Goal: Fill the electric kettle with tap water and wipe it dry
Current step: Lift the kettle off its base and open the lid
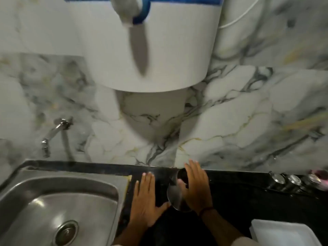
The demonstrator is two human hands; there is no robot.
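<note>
A steel electric kettle with a dark top stands on the black counter, right of the sink. My right hand lies over its right side and top, fingers spread; whether it grips the kettle is unclear. My left hand rests flat on the counter just left of the kettle, fingers apart, thumb near the kettle's base. A chrome tap juts from the marble wall above the sink's back edge. A folded white cloth lies at the bottom right.
The steel sink with its drain fills the bottom left. A white appliance hangs on the wall overhead. Three steel canisters line the counter's back right. A white cord runs down the wall.
</note>
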